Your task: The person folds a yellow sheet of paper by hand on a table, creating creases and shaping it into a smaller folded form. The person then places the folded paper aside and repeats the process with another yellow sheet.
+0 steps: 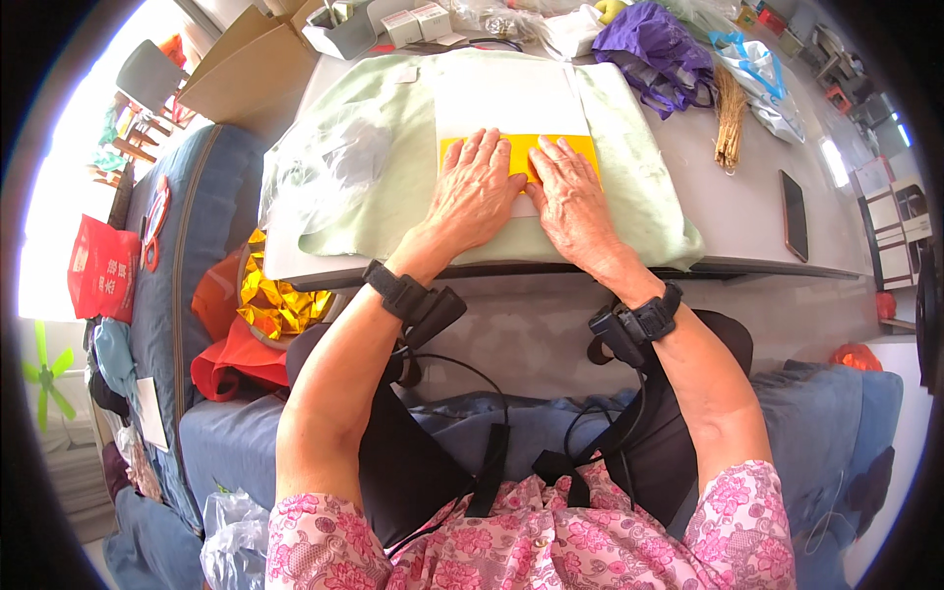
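Note:
A yellow sheet (519,153), seemingly paper, lies crosswise over the lower part of a white sheet (509,96). My left hand (476,184) rests palm down on the left half of the yellow sheet, its fingers pointing away from me. On the right half lies my right hand (571,192), also flat, fingers a little spread. The thumbs almost meet near the sheet's lower edge. Neither hand grasps anything. Under the sheets a pale green cloth (641,199) covers part of the table, and a clear plastic bag (332,155) sits on its left side.
Right of the cloth are a purple bag (653,48), a straw whisk (729,118) and a smartphone (794,214). A grey container (343,33) and small white boxes (417,26) stand at the back. A cardboard box (247,70) is at left. Cables hang from both wrist straps.

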Available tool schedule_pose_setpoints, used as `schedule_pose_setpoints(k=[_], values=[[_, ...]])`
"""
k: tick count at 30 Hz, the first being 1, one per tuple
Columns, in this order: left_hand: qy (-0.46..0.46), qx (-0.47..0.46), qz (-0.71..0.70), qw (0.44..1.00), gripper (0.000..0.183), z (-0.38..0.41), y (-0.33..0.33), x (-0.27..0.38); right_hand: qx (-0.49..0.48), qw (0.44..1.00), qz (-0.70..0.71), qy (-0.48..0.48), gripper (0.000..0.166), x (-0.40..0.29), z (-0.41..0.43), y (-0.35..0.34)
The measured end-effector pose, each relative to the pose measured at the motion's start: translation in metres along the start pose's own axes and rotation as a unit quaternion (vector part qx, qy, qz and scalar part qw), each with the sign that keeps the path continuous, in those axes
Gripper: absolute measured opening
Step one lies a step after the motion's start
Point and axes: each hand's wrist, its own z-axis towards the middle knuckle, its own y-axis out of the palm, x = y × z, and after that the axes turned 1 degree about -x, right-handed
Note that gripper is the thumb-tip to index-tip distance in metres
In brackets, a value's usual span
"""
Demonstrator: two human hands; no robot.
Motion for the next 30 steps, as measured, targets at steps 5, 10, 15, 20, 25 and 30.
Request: schedule_pose_setpoints(k=[5, 10, 15, 20, 25, 30], values=[[0.008, 0.009, -0.004, 1.000, 0.049, 0.000, 0.000, 0.000, 0.000, 1.000, 0.004, 0.008, 0.045, 0.001, 0.000, 0.001], [0.004, 0.006, -0.001, 1.000, 0.049, -0.001, -0.001, 0.000, -0.011, 1.000, -0.011, 0.025, 0.045, -0.001, -0.001, 0.000], [-0.002, -0.015, 0.004, 1.000, 0.049, -0.001, -0.002, 0.000, -0.017, 0.998, -0.016, 0.051, 0.050, 0.001, -0.002, -0.002], [-0.002, -0.016, 0.003, 1.000, 0.049, -0.001, -0.002, -0.001, -0.010, 0.997, -0.019, 0.077, 0.057, 0.009, -0.007, -0.003], [0.001, -0.018, 0.002, 1.000, 0.049, -0.001, -0.001, -0.002, 0.016, 0.997, -0.013, 0.068, 0.057, 0.021, -0.015, -0.009], [0.007, -0.022, 0.014, 1.000, 0.048, -0.001, 0.000, -0.004, 0.029, 0.995, -0.020, 0.095, 0.060, 0.039, -0.021, -0.018]])
